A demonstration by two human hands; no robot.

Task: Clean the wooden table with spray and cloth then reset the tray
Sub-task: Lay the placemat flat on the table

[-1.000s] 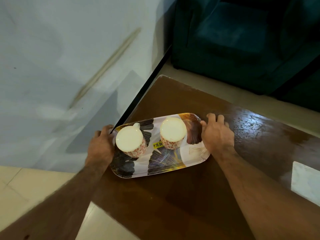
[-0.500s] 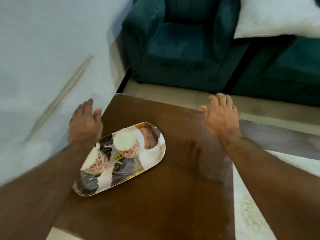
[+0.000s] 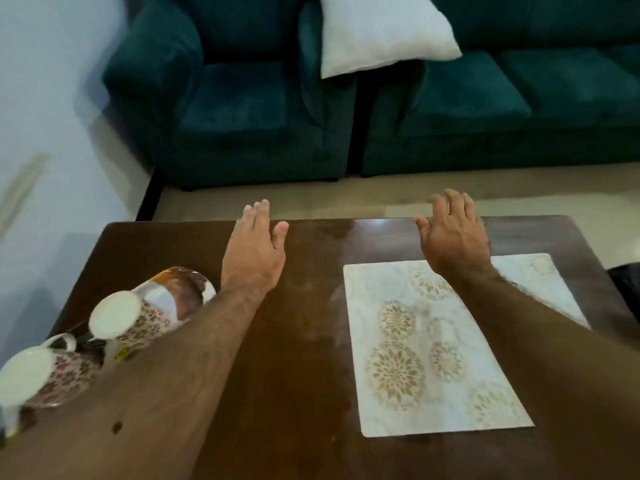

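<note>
Both hands out over the table (image 3: pixel 277 358), palms down, holding nothing; left hand (image 3: pixel 254 252) near the far edge, about mid-width, fingers straight and close together, thumb out to the side; right hand (image 3: pixel 453 242) also near the far edge, further right, fingers straight and slightly spread, heel above the far end of the mat (image 3: pixel 433 348); cannot tell whether either hand touches the wood.

Tray (image 3: pixel 180 292) sits at the table's left edge, running toward the near-left corner; left forearm crosses over it and hides its middle and right side; far rounded end visible, dark fan print on white.

Two cups (image 3: pixel 128 318) on the tray, floral pattern, white inside; one toward the tray's far end, the other (image 3: pixel 41 379) toward the near end, handle pointing to the far side; near cup is blurred and partly cut by the frame.

Mat lies flat on the right half of the table, pale with gold floral medallions; wood beside it looks glossy with faint streaks; no spray or cloth in view.

Behind the far edge: teal sofa (image 3: pixel 485 109) and armchair (image 3: pixel 225 109), white pillow (image 3: pixel 377 32) propped between them.
</note>
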